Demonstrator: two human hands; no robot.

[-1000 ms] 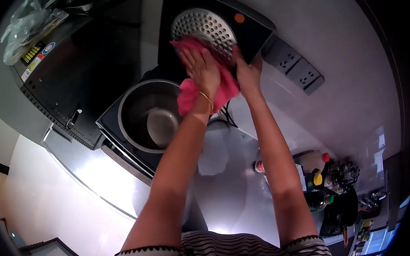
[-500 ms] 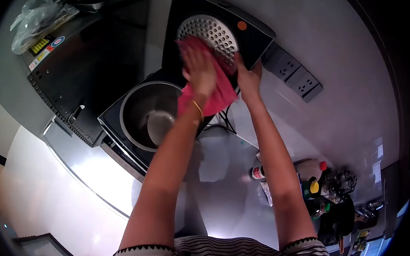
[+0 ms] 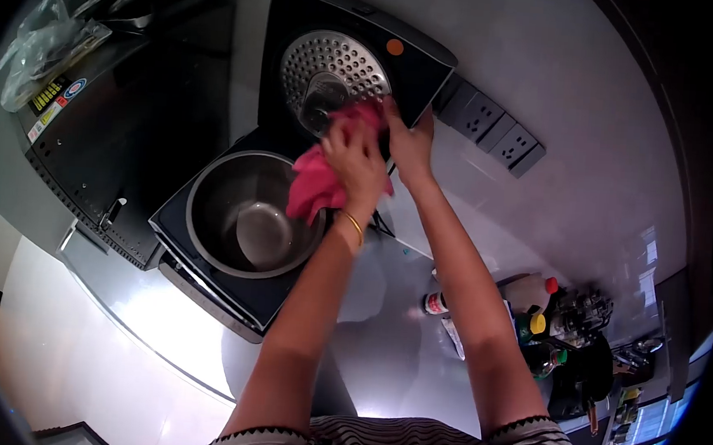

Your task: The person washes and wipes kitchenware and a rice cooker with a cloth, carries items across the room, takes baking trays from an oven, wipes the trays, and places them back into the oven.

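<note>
A pink cloth [image 3: 318, 185] is bunched under my left hand [image 3: 356, 160], whose curled fingers press it against the lower right of the lid's round, dimpled metal plate [image 3: 323, 55]. That plate sits inside the raised lid [image 3: 280, 19] of a dark rice cooker [image 3: 176, 218]. Below the lid, the metal inner pot [image 3: 214, 254] lies open to view, with a few small bright spots inside. My right hand [image 3: 411, 148] grips the lid's right edge, thumb on the inner face and fingers mostly hidden behind it.
Left of the cooker stands a large black appliance [image 3: 129, 157] with a clear plastic bag [image 3: 42, 43] on it. Wall sockets [image 3: 495, 129] are right of the lid, and cables [image 3: 383, 223] run behind the cooker. Several bottles [image 3: 533, 297] stand by my right forearm on the grey counter [image 3: 389, 341].
My left hand has moved down the metal plate, and the cloth is more crumpled, uncovering more of the plate. My right hand still holds the lid edge. The view has shifted slightly.
</note>
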